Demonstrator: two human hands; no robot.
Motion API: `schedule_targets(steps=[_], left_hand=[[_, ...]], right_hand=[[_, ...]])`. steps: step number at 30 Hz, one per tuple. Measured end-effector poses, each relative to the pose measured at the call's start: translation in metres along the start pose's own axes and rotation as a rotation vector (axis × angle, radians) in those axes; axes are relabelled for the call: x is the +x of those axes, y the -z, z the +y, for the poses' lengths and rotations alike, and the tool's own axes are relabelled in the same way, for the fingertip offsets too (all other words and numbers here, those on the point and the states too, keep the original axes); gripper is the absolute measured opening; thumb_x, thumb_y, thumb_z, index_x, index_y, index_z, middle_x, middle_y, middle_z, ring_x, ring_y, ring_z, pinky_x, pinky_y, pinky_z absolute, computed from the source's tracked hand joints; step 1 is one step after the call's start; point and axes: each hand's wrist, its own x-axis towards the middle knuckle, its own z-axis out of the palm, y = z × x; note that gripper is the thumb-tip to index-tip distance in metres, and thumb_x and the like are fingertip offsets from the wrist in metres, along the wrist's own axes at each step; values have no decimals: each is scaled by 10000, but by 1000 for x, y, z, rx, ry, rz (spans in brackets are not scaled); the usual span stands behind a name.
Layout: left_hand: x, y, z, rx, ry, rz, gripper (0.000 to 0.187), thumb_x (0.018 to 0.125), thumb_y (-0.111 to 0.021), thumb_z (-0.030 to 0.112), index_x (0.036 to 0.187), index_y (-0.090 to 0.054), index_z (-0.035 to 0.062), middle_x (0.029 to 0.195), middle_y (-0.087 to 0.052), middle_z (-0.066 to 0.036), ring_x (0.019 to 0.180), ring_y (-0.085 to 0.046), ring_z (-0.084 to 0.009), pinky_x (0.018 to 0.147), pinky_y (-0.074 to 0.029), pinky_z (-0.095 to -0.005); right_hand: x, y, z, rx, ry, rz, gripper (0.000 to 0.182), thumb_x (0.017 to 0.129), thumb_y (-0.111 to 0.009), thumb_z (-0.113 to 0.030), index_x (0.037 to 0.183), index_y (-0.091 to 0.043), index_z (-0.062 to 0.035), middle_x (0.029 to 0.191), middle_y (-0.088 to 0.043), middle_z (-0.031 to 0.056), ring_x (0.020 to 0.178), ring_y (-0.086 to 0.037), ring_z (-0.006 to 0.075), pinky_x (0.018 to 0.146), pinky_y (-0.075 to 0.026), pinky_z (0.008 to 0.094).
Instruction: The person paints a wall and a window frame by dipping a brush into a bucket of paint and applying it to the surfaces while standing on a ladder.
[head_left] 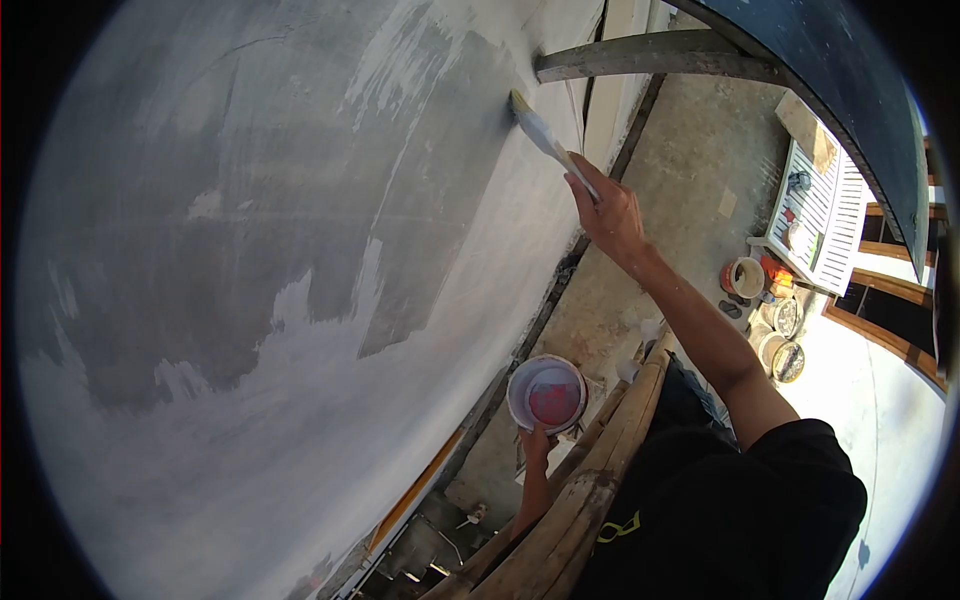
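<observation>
My right hand (610, 215) is closed around the handle of a paintbrush (543, 135), arm stretched out. The brush's bristle tip touches the wall (330, 200), which has darker grey patches with ragged edges beside whiter areas. Lower down, my left hand (535, 440) grips the near rim of a white paint bucket (518, 385). Inside the bucket shows a round pinkish-red area within a pale coating. The left fingers are partly hidden by the bucket.
Wooden poles (600, 470) run close beside my body, between my arms. A beam (660, 55) meets the wall above the brush, under a dark overhang (850, 90). On the ground far below stand a white slatted bench (845, 215) and several buckets (742, 277).
</observation>
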Motion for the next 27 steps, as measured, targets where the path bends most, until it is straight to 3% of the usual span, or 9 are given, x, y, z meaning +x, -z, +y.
schedule_targets(steps=[1,2,5,9,17,21,24,27], left_hand=[[1,-1,-2,-4,-3,-3,595,899,-496,219,1447,-287,121,1084,-616,-173,714,-692,-240,539,-598,-351],[1,-1,-2,-8,-3,-6,598,902,-500,222,1451,-285,121,1084,-617,-174,711,-691,-240,539,-597,-351],[-1,-2,2,-7,2,-9,608,910,-508,227,1463,-278,124,1084,-619,-178,704,-690,-240,539,-597,-350],[4,0,-1,13,15,1,619,923,-511,231,1479,-257,133,1075,-621,-184,699,-689,-244,540,-596,-353],[9,6,-7,-10,-19,-21,624,933,-496,242,1481,-220,132,1080,-617,-192,684,-690,-258,546,-597,-359],[7,2,-6,-26,10,0,632,920,-502,229,1480,-224,137,1115,-607,-190,676,-687,-257,532,-592,-352],[4,1,-1,-30,-20,-11,637,914,-510,222,1480,-230,136,1123,-605,-192,665,-686,-255,526,-590,-351],[-1,0,3,-34,-46,-1,636,905,-512,204,1475,-239,135,1121,-604,-193,640,-683,-255,520,-590,-352]], right_hand=[[-18,-4,-9,28,3,-64,324,945,-652,-181,1228,-634,-25,668,-641,176,538,-626,302,497,-471,400],[-38,-9,-19,75,20,-82,325,933,-668,-130,1242,-642,-32,673,-625,179,497,-566,236,481,-435,357],[-104,-26,-24,132,156,-250,389,938,-655,-179,1298,-575,-55,664,-632,109,523,-614,280,473,-479,387],[-142,-17,-49,104,270,-614,335,942,-652,-240,1248,-636,-107,662,-634,81,510,-608,255,461,-485,370],[-55,-3,-18,71,234,-382,275,934,-667,-236,1190,-691,-135,750,-692,94,552,-643,251,513,-514,359],[5,26,12,-1,75,-187,280,940,-663,-201,1206,-683,-114,804,-712,149,625,-695,239,570,-531,346],[27,31,28,-49,83,-47,293,941,-663,-201,1217,-674,-103,776,-700,168,613,-692,253,563,-522,356],[34,28,24,-56,-70,51,294,941,-662,-194,1218,-671,-97,757,-686,187,591,-679,279,550,-511,366]])
